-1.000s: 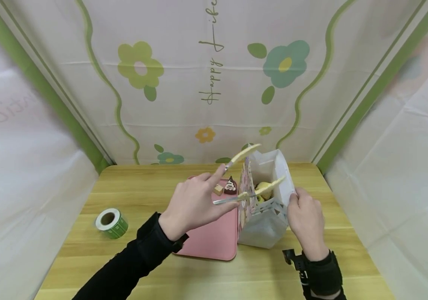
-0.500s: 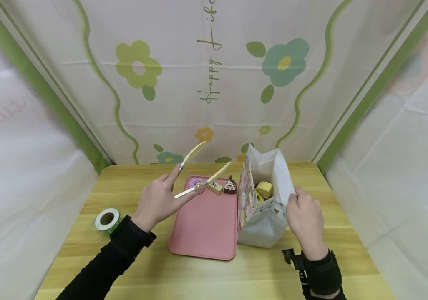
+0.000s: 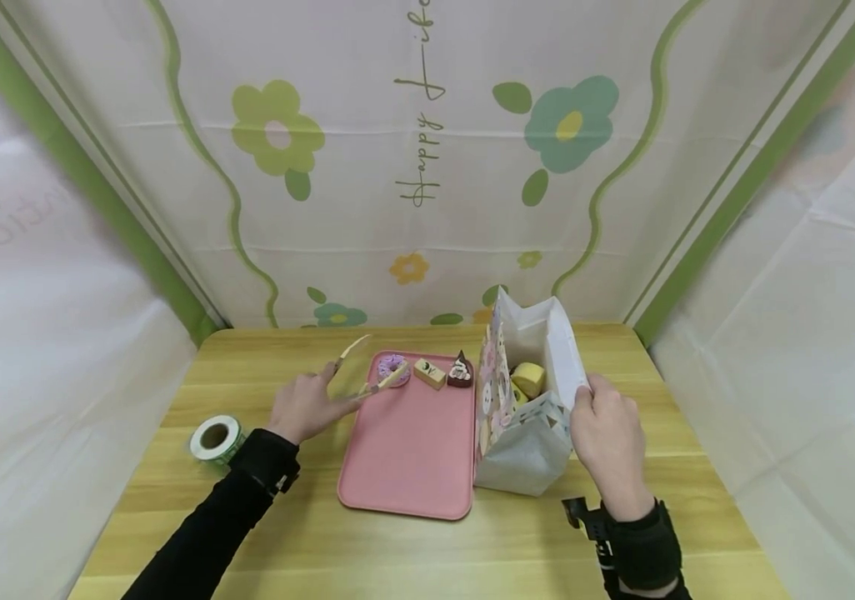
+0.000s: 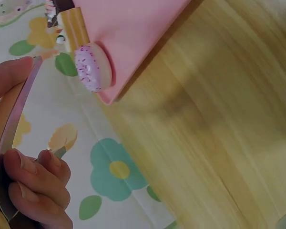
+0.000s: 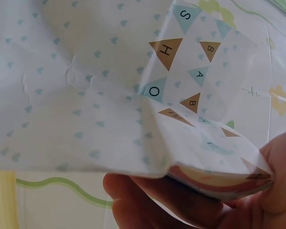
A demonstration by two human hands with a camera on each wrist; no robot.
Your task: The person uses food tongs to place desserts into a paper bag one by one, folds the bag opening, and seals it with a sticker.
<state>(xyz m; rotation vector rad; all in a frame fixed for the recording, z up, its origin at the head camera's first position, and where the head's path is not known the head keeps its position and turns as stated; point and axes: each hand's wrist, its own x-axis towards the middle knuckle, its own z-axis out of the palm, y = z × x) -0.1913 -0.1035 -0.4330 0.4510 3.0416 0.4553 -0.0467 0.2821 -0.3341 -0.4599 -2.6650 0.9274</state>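
The left hand [image 3: 309, 408] is holding widely parted metal tongs [image 3: 372, 389] at the pink tray's [image 3: 408, 450] left side; they are looking springy, best gripped along their shanks. The right hand [image 3: 609, 437] is pinching the rim of a creased, probably light paper bag [image 3: 521, 460] standing right of the tray. A round, sprinkled doughnut [image 3: 390, 362], likely soft, is lying in the tray's far-left corner.

1. The left hand [image 3: 307, 407] has moved from over the pink rectangular tray [image 3: 408, 450] to beyond its left edge.
2. The silver metal tongs with cream tips [image 3: 386, 382] have left the white patterned paper bag's [image 3: 523, 467] mouth and dropped lower.
3. The purple sprinkled ring donut [image 3: 390, 365], hidden earlier, shows.
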